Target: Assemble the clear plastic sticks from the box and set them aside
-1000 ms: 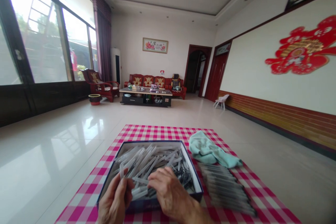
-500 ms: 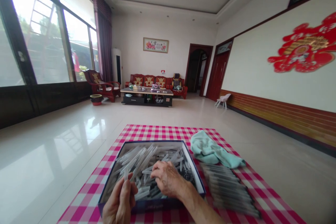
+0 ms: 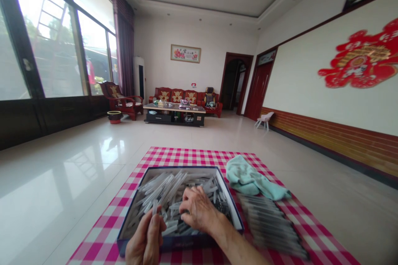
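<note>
- Left hand [image 3: 145, 242]: fingers closed, pinching one clear plastic tube [image 3: 154, 207] upright over the box's near edge.
- Right hand [image 3: 197, 211]: fingers curled down into the pile, partly closed; I can't tell whether it has hold of anything.
- Open box [image 3: 179, 243]: dark blue rim, filled with loose clear plastic tubes [image 3: 164, 192] lying criss-cross.
- Just right of the box: a row of tubes [image 3: 267, 223] side by side, blurred, so details are hard to tell.
- Beyond that row: a crumpled mint-green towel [image 3: 251, 179].
- Beneath everything: a pink-and-white checked cloth [image 3: 186, 156] on a glossy tile floor [image 3: 62, 174].

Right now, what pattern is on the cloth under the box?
The gingham cloth has pink and white checks, head view.
</note>
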The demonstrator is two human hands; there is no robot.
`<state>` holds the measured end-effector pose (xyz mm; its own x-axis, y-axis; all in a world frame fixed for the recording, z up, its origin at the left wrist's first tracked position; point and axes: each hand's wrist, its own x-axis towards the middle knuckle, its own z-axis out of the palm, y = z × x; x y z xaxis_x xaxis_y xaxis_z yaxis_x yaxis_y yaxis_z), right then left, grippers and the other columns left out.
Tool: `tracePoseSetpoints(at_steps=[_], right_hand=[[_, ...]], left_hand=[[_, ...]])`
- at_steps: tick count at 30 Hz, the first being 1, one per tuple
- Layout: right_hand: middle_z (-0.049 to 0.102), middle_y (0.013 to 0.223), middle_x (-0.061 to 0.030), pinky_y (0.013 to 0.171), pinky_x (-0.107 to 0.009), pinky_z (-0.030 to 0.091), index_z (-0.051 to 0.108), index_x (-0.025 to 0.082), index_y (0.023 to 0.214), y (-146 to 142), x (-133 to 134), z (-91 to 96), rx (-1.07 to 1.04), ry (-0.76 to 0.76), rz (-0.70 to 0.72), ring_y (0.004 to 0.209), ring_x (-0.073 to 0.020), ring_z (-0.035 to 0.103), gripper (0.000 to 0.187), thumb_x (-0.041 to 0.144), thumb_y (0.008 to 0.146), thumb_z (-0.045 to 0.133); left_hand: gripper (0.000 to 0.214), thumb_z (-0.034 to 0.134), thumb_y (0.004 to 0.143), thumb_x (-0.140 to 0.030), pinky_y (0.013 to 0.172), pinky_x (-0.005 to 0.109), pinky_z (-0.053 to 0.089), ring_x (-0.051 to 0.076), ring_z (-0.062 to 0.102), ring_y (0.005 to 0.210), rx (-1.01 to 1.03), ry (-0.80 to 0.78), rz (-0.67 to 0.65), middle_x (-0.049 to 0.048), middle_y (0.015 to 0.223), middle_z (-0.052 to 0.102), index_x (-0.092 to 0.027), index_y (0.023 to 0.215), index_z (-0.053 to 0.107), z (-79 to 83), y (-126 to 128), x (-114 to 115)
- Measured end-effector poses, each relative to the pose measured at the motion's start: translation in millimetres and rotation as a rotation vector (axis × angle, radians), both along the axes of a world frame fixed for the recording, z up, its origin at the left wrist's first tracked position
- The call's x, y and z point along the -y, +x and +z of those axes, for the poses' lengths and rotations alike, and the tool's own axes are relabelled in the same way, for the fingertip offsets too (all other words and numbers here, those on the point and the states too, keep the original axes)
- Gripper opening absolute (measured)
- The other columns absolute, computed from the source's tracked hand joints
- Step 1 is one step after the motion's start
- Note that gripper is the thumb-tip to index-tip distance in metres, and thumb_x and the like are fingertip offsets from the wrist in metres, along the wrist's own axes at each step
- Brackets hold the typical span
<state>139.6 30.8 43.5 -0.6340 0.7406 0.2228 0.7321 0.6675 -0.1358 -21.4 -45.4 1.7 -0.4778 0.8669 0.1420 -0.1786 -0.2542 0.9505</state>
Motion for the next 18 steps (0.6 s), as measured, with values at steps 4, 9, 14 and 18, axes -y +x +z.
tracePoseSetpoints(at_steps=[4, 9, 14, 18], right_hand=[[0.061, 0.092, -0.0029, 0.102, -0.047, 0.031, 0.073, 0.022, 0.075, -18.6, 3.0, 2.2, 0.089, 0.048, 0.004, 0.094, -0.0222, 0.054, 0.004, 0.026, 0.075, 0.071], [0.061, 0.092, -0.0054, 0.106, -0.049, 0.027, 0.071, 0.019, 0.073, -27.1, 7.1, 0.2, 0.123, 0.09, -0.018, 0.096, -0.0236, 0.053, 0.008, 0.018, 0.077, 0.065], [0.063, 0.086, -0.0035, 0.093, -0.042, 0.039, 0.068, 0.019, 0.066, -16.6, 3.9, 8.9, 0.0, 0.063, 0.0, 0.088, -0.0209, 0.056, 0.011, 0.013, 0.073, 0.062], [0.064, 0.081, -0.0003, 0.079, -0.03, 0.044, 0.067, 0.02, 0.074, 2.9, 8.2, 30.3, -0.411, -0.002, -0.017, 0.079, -0.0158, 0.059, 0.014, 0.01, 0.076, 0.058]], left_hand=[[0.056, 0.072, 0.065, -0.061, 0.041, 0.018, 0.042, 0.008, 0.05, 0.043, -0.025, 0.018, 0.042, -0.0027, 0.059, 0.064, -0.018, 0.101, 0.07, 0.1, 0.2, 0.0], [0.057, 0.072, 0.065, -0.061, 0.04, 0.019, 0.043, 0.009, 0.052, 0.042, -0.036, 0.017, -0.012, -0.002, 0.059, 0.064, -0.017, 0.101, 0.07, -2.4, -1.0, -1.0], [0.053, 0.07, 0.068, -0.061, 0.04, 0.017, 0.041, 0.007, 0.048, 0.041, -0.077, 0.051, 0.097, -0.0031, 0.059, 0.063, -0.019, 0.101, 0.07, -4.2, 3.6, -0.5], [0.05, 0.064, 0.075, -0.059, 0.042, 0.017, 0.043, 0.009, 0.052, 0.041, -0.275, 0.153, 0.167, -0.0027, 0.055, 0.063, -0.02, 0.105, 0.071, -5.7, 15.5, 3.1]])
